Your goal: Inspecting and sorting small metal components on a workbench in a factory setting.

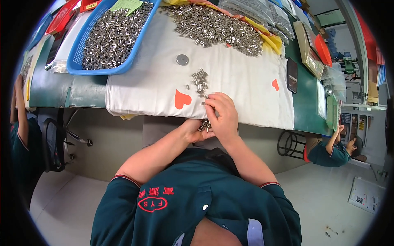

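My left hand (193, 130) is cupped just below the table's front edge, with several small metal cylinders (205, 124) lying in its palm. My right hand (223, 112) is above it at the cloth's edge, thumb and forefinger pinched on what looks like one small metal cylinder (206, 97). Just beyond those fingertips, a small loose cluster of the same shiny cylinders (200, 80) lies on the white cloth (143, 88). A round grey metal disc (182, 60) rests farther back.
A blue basket (70, 61) full of cylinders stands at the left. A large heap of cylinders (221, 26) covers the cloth's far side, beside yellow fabric (273, 41). A dark phone (292, 74) lies at the right. Co-workers sit at both sides; a black stool (290, 143) stands at right.
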Demonstrator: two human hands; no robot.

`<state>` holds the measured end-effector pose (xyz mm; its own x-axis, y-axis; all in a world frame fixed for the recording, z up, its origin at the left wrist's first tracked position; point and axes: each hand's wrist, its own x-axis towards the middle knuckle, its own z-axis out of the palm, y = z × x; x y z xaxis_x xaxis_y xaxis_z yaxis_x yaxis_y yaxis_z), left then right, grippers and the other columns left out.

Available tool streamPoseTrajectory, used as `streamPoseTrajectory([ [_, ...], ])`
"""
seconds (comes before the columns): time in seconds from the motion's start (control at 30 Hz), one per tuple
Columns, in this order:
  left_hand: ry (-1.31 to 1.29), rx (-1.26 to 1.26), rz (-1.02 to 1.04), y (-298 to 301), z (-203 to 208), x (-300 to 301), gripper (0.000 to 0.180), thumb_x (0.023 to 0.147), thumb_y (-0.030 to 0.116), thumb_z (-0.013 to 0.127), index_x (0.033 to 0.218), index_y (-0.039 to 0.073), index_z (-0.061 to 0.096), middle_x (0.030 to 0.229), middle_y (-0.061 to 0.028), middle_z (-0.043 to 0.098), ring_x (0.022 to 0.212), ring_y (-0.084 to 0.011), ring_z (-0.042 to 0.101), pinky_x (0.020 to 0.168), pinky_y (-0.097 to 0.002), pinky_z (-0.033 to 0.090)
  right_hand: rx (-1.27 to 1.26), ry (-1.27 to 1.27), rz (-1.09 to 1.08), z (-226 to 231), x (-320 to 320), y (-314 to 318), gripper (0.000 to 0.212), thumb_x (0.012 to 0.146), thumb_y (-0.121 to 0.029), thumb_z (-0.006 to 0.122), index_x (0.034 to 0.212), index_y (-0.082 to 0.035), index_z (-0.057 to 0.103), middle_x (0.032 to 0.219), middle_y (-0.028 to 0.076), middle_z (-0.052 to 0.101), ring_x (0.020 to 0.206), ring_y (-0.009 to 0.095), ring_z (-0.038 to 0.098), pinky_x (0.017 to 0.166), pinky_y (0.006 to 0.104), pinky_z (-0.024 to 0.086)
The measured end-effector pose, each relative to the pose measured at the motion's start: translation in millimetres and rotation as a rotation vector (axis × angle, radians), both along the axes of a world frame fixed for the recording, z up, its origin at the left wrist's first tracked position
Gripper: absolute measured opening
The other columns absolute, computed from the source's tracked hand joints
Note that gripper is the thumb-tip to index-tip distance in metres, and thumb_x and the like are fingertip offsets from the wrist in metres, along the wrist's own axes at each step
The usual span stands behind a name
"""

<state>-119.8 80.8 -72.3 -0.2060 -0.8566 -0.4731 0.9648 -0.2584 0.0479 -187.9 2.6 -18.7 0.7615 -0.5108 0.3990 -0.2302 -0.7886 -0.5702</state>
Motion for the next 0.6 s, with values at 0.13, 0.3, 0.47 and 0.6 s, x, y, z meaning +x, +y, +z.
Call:
streamPoseTrajectory([
  [0.13,0.023,0.077,0.019,0,0,-2,0.033,0.092,0.034,0.033,0.109,0.009,0.046,0.104,-0.0056,0.053,0.092,-0.0151,0.057,0.073,-0.0294,0.053,0.005,-0.021,-0.007,-1,-9,9,0.012,0.069,-0.001,0.061,0.081,-0.003,0.060,0.091,0.009,0.060,0.094,0.028,0.054,0.076,0.0342,0.045],
  [0.3,0.095,0.184,0.078,2,-10,-7,0.031,0.093,0.028,0.031,0.110,0.006,0.045,0.108,-0.0078,0.050,0.096,-0.0173,0.055,0.076,-0.0301,0.052,0.012,-0.045,0.021,-4,-23,23,0.015,0.067,0.000,0.063,0.081,-0.003,0.061,0.093,0.010,0.059,0.094,0.029,0.054,0.076,0.0343,0.045],
  [0.47,-0.038,0.137,0.007,2,-9,-3,0.034,0.092,0.030,0.031,0.106,0.002,0.047,0.103,-0.0098,0.052,0.089,-0.0191,0.056,0.071,-0.0313,0.053,-0.100,0.014,0.105,-5,-38,33,0.018,0.065,0.000,0.064,0.083,-0.003,0.061,0.096,0.009,0.058,0.093,0.028,0.053,0.077,0.0347,0.045],
  [0.6,0.016,0.063,0.050,-3,-12,-1,0.033,0.092,0.027,0.032,0.105,0.001,0.049,0.100,-0.0113,0.055,0.086,-0.0209,0.058,0.070,-0.0327,0.053,-0.112,0.045,0.178,-5,-47,33,0.021,0.065,0.001,0.063,0.085,-0.004,0.061,0.095,0.009,0.058,0.091,0.027,0.053,0.077,0.0353,0.045],
])
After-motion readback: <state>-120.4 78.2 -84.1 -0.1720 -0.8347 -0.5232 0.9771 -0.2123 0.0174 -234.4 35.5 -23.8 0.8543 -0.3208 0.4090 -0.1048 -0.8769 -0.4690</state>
